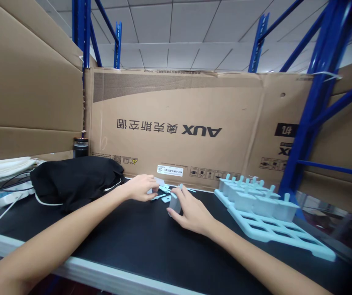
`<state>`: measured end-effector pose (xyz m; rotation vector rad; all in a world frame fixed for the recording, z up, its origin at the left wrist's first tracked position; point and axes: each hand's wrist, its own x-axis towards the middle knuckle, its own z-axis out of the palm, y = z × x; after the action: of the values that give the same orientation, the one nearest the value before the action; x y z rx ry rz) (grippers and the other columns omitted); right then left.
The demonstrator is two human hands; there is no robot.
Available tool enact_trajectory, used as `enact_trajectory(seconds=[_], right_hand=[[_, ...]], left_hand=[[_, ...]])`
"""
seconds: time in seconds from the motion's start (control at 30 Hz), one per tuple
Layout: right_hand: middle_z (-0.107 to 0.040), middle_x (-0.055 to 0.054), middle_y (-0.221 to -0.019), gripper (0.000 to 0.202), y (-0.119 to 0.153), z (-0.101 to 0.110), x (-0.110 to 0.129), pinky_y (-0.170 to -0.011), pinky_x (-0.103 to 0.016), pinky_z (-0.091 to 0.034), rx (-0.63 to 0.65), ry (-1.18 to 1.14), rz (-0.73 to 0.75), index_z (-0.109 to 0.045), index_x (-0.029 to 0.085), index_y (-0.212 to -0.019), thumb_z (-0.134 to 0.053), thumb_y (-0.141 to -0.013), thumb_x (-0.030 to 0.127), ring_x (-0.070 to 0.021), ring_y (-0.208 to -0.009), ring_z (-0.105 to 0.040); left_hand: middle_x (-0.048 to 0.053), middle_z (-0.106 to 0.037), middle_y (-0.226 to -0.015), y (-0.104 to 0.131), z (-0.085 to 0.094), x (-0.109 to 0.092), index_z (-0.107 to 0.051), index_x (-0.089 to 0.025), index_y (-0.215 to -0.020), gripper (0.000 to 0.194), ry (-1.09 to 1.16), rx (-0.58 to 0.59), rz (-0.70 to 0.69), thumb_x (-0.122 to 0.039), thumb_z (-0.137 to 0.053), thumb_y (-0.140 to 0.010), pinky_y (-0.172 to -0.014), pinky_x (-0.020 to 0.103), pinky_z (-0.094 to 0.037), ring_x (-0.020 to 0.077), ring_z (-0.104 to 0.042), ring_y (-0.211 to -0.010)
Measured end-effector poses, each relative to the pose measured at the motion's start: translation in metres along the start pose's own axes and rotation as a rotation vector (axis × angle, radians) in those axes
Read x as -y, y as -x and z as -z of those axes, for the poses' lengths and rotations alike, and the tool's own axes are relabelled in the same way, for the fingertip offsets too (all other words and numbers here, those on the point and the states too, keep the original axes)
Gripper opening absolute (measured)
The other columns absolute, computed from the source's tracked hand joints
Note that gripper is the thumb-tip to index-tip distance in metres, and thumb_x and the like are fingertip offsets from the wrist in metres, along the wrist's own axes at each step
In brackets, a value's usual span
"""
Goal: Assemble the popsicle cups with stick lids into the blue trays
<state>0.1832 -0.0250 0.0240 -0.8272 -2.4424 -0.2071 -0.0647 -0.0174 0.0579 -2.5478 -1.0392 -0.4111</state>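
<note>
My right hand [191,207] is closed around a translucent mold cup [175,204] that stands upright on the black tabletop [139,241]. To its left, my left hand [142,187] has its fingers curled around a pale translucent piece, probably another mold cup [150,191]. Between and behind the hands lie several light blue stick lids [165,199]. On the right, a light blue rack [265,234] holds several mold cups [263,205] with blue sticks pointing up; its front openings have no cups in them.
A black cloth bundle [77,180] lies at the left, with a dark jar [80,147] behind it. White cables and a power strip [5,198] are at the far left. Cardboard walls [176,106] and blue shelf posts [311,98] enclose the table.
</note>
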Motion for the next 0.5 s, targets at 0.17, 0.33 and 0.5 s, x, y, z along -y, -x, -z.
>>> enact_trajectory(seconds=[0.17, 0.33, 0.5], right_hand=[[-0.045, -0.01, -0.108, 0.04, 0.0, -0.003, -0.006, -0.063, -0.033, -0.048, -0.005, -0.017, -0.05, -0.043, 0.023, -0.123, -0.05, -0.086, 0.037, -0.0156, -0.068, -0.054], [-0.041, -0.01, -0.116, 0.044, 0.001, -0.007, -0.016, -0.063, -0.034, -0.05, -0.019, -0.116, -0.093, -0.042, 0.026, -0.129, -0.051, -0.086, 0.033, -0.0086, -0.057, -0.05], [-0.047, -0.008, -0.113, 0.049, -0.001, -0.014, -0.025, -0.073, -0.036, -0.054, -0.015, -0.256, -0.082, -0.041, 0.029, -0.133, -0.053, -0.086, 0.03, -0.0131, -0.071, -0.058]], left_hand=[[0.006, -0.067, -0.086, -0.003, -0.017, -0.003, -0.065, -0.02, -0.085, 0.012, -0.066, 0.052, -0.084, -0.029, -0.057, -0.083, -0.079, 0.035, -0.042, 0.0239, -0.057, -0.089], [0.008, -0.067, -0.086, -0.006, -0.025, -0.011, -0.067, -0.019, -0.084, 0.015, -0.088, 0.059, -0.049, -0.029, -0.056, -0.084, -0.076, 0.035, -0.042, 0.0243, -0.058, -0.088], [0.006, -0.066, -0.093, -0.003, -0.026, -0.007, -0.066, -0.02, -0.09, 0.016, -0.094, 0.088, -0.023, -0.03, -0.054, -0.085, -0.079, 0.034, -0.042, 0.0234, -0.057, -0.092]])
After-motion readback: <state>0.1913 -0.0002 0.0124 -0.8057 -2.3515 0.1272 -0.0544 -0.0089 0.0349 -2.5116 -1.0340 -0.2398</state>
